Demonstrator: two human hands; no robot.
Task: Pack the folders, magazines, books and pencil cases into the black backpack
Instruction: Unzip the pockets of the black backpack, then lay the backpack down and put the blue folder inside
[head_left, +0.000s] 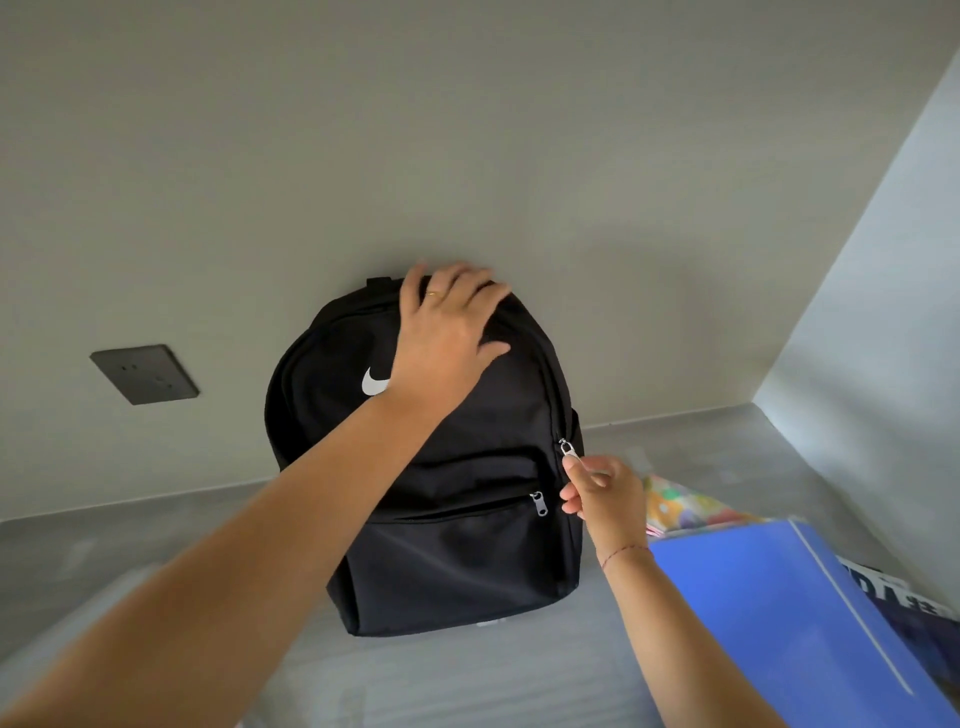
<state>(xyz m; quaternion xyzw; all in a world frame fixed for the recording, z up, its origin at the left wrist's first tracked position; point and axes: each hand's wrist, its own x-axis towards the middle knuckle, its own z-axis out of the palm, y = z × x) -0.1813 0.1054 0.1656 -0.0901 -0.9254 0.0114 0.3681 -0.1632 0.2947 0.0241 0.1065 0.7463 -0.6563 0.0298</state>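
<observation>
Matt black cloth backpack (441, 467) with shiny metal zip pulls (568, 448); smooth blue folder (769, 613); matt grey desk (467, 675).

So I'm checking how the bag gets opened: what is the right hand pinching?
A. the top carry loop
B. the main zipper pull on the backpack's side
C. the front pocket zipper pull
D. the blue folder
B: the right hand pinches the main zipper pull on the backpack, while the front pocket pull hangs free.
</observation>
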